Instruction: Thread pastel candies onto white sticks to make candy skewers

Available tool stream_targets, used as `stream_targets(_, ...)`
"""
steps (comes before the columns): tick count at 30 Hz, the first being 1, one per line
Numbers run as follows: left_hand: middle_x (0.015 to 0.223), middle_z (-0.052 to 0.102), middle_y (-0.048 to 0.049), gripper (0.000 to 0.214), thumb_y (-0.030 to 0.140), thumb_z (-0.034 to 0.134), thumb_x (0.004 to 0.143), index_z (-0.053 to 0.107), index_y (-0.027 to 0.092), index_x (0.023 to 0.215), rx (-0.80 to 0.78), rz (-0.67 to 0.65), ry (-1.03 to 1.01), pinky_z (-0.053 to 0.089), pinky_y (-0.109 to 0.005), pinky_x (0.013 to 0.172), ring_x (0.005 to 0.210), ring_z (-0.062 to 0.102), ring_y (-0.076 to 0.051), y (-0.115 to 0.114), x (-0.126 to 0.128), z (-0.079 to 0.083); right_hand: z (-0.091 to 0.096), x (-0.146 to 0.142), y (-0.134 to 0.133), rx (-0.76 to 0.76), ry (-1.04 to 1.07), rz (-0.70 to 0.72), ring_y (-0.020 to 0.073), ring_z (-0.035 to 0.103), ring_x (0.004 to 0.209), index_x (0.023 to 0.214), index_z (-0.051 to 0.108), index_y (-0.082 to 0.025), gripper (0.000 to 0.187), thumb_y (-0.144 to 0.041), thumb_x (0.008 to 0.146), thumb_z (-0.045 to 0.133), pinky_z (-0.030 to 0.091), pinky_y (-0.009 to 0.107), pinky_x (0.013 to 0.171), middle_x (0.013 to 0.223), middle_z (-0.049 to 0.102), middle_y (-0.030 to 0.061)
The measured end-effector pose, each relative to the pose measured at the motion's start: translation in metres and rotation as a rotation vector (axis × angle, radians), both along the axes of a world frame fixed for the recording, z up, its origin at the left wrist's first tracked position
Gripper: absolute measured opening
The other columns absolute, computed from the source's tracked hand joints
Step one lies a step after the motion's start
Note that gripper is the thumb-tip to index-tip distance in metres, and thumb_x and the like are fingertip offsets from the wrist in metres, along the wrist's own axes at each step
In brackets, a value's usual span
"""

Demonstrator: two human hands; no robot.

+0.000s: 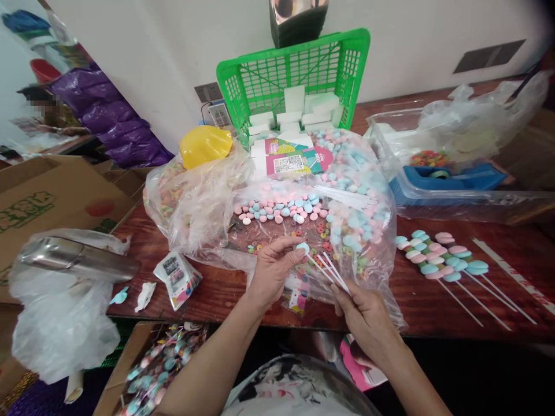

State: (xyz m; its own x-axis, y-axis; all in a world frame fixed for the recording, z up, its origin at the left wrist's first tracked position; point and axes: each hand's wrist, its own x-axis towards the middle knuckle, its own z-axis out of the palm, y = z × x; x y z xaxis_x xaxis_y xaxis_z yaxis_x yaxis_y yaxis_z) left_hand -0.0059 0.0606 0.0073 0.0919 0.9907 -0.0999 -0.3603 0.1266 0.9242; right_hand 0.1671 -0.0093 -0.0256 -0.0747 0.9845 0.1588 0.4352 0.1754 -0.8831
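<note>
My left hand (277, 266) pinches a light blue candy piece (303, 248) between thumb and fingertips, at the tip of one white stick. Several thin white sticks (333, 269) are gripped in my right hand (366, 315), fanned toward the left hand. Behind the hands, a clear plastic bag (381, 231) lies spread with pink and blue candies (277, 211) and small coloured rings (323, 231) on it. More white sticks (344, 196) rest on the bag. To the right, candy skewers (442, 257) of pink, blue and green pieces lie on the table.
A green basket (225, 75) with white boxes stands at the back, a clear bin (403, 196) with a blue tape dispenser (451, 176) at right. On the left are a steel flask (82, 258), cards (176, 280) and cartons (65, 202). Another person sits far left.
</note>
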Motion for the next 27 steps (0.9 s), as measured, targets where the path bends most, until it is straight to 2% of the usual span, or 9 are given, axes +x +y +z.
stream_targets(4,0.098,0.069,-0.0033,0.022,0.021,0.077,0.069,0.074,0.02,0.09,0.286,0.11,0.201,0.055,-0.025,0.07,0.08,0.066,-0.014,0.001,0.0,-0.013,-0.003,-0.001,-0.001,-0.024,-0.015,-0.014,0.0107,0.043,0.043,0.06,0.051,-0.021,0.038,-0.035,0.094,0.042,0.034,0.022,0.045,0.047,0.046,-0.0042)
stream_targets(10,0.098,0.072,-0.006,0.029,0.007,0.064,0.08,0.07,0.021,0.104,0.85,0.217,0.64,0.055,-0.03,0.084,0.091,0.067,-0.016,0.003,-0.006,-0.018,-0.01,-0.016,-0.009,-0.057,0.156,-0.014,0.0098,0.043,0.04,0.069,0.056,-0.019,0.033,-0.035,0.095,0.044,0.034,0.021,0.045,0.046,0.047,-0.0051)
stream_targets(14,0.101,0.073,-0.0082,0.034,0.001,0.057,0.082,0.068,0.02,0.107,1.042,0.222,0.776,0.056,-0.032,0.086,0.095,0.068,-0.017,0.002,-0.007,-0.018,-0.014,-0.032,-0.018,-0.075,0.326,-0.038,0.0093,0.042,0.043,0.074,0.058,-0.018,0.029,-0.034,0.095,0.045,0.035,0.021,0.047,0.048,0.045,-0.0057)
stream_targets(16,0.101,0.073,-0.009,0.034,0.001,0.056,0.082,0.068,0.02,0.107,1.055,0.217,0.802,0.056,-0.032,0.087,0.096,0.068,-0.017,0.0,-0.006,-0.02,-0.016,-0.039,-0.02,-0.073,0.366,-0.05,0.0091,0.041,0.043,0.078,0.06,-0.017,0.028,-0.034,0.095,0.045,0.035,0.021,0.047,0.048,0.044,-0.0059)
stream_targets(21,0.101,0.072,-0.0079,0.031,0.004,0.057,0.083,0.069,0.021,0.107,0.952,0.2,0.768,0.055,-0.031,0.088,0.096,0.068,-0.017,-0.004,0.001,-0.024,-0.021,-0.049,-0.017,-0.065,0.389,-0.029,0.0088,0.037,0.043,0.076,0.062,-0.016,0.032,-0.033,0.095,0.043,0.032,0.021,0.045,0.049,0.04,-0.0058)
stream_targets(24,0.104,0.071,-0.0076,0.033,0.01,0.06,0.083,0.067,0.022,0.114,0.763,0.152,0.59,0.056,-0.032,0.085,0.094,0.068,-0.018,-0.003,0.005,-0.024,-0.023,-0.045,-0.012,-0.082,0.395,-0.038,0.0088,0.037,0.044,0.08,0.062,-0.016,0.03,-0.034,0.095,0.044,0.031,0.021,0.044,0.049,0.04,-0.0061)
stream_targets(27,0.11,0.069,-0.0091,0.036,0.018,0.064,0.083,0.064,0.021,0.119,0.546,0.029,0.409,0.056,-0.033,0.084,0.097,0.067,-0.02,0.001,0.004,-0.022,-0.023,-0.037,-0.007,-0.09,0.366,-0.062,0.0088,0.038,0.045,0.077,0.061,-0.016,0.029,-0.035,0.094,0.046,0.032,0.021,0.046,0.05,0.042,-0.0056)
